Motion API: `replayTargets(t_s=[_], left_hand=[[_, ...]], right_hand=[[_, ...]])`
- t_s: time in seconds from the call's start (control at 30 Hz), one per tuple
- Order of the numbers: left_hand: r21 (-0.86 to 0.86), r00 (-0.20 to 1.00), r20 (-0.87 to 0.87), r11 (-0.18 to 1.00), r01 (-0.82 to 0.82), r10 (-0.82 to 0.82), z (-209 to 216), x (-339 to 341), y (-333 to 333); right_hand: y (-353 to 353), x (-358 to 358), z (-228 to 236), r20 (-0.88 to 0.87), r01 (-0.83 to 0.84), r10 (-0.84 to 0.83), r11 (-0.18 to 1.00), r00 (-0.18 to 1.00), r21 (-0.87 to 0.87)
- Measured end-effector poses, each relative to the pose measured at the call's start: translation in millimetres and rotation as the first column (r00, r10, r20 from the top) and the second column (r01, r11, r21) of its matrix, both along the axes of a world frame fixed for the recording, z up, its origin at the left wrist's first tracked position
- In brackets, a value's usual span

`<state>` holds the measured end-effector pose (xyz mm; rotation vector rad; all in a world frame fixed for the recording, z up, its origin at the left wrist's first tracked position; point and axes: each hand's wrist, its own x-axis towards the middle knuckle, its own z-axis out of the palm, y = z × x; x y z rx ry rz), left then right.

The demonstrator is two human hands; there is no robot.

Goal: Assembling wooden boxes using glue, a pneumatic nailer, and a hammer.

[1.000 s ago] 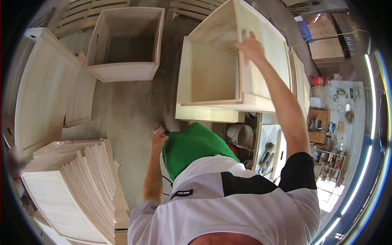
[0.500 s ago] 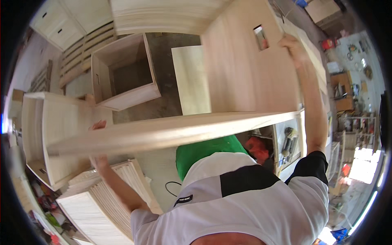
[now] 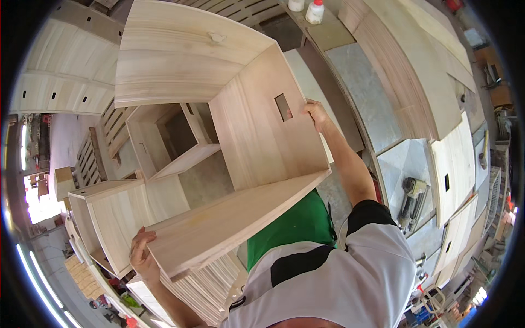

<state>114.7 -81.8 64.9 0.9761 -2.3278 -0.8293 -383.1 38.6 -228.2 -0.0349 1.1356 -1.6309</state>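
Between my two hands hangs a partly assembled pale wooden box [image 3: 268, 131], tilted, made of three joined panels with its left side lacking a panel. My left hand [image 3: 143, 252] is closed on the left end of the near panel, fingers over its edge. The right-hand panel has a rectangular slot [image 3: 283, 107] cut through it. Close by the slot, my right hand [image 3: 317, 113] grips that panel's outer edge, its fingertips partly hidden behind the wood.
Another wooden box [image 3: 180, 145] lies beyond, and one more [image 3: 112, 218] stands at left. A stack of panels [image 3: 202, 284] is below my left arm. On the right, a workbench [image 3: 363, 90] carries a nail gun [image 3: 411, 202], boards and a white bottle with red cap [image 3: 315, 12].
The box has turned and shifted leftward, its near panel now sloping down to the left. My left hand has moved lower, to the panel's corner. The workbench has come into fuller view.
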Motion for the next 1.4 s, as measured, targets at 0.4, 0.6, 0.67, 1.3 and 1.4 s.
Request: replayTargets(t_s=[0.4,0.6,0.67,1.3,1.4], left_hand=[[0.003,0.927,0.340,0.986,0.166,-0.157,-24.2,-149.4,74.8],[-0.006,0.870,0.373,0.936,0.351,-0.323,-59.0,-204.6,120.5],[0.047,0.847,0.354,0.912,0.408,-0.397,-71.0,-211.7,134.7],[0.302,0.502,0.002,0.479,0.824,-0.865,-60.4,-215.1,241.8],[0.450,0.420,0.185,0.457,0.768,-0.888,-131.0,-212.0,276.3]], right_hand=[[17.7,-48.1,-191.0,-0.340,-0.024,0.220,0.867,0.914,0.497],[45.1,-41.7,-165.2,-0.577,0.038,0.349,0.833,0.738,0.552],[62.5,-37.4,-127.5,-0.531,0.042,0.189,0.919,0.826,0.393],[535.6,204.9,98.7,-0.884,0.892,-0.126,0.110,0.450,0.438],[645.4,193.1,77.0,-0.910,0.911,-0.039,-0.007,0.412,0.413]])
